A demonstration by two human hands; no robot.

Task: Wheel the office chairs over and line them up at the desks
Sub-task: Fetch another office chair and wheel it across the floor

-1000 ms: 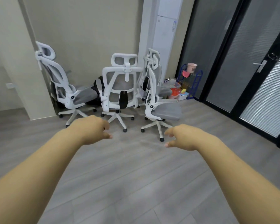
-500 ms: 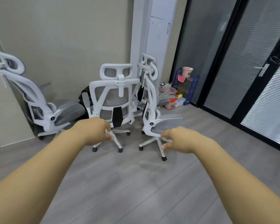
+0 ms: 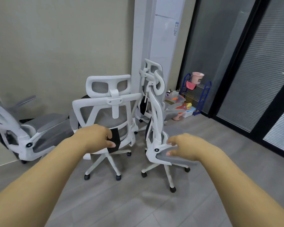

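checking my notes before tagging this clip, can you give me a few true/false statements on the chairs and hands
1. Both hands are empty. True: the left hand and right hand reach out, gripping nothing.
2. The middle chair shows its back to the camera. True.
3. The right-hand chair lies tipped over. False: it stands upright on its casters, seen side-on.
4. The blue rack stands left of the chairs. False: it is to their right, by the glass partition.
5. A pink cup sits atop the rack. True.

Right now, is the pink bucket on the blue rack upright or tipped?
Upright. The pink bucket sits on the top tier of the blue rack, rim facing up and about level. Contents: cannot tell.
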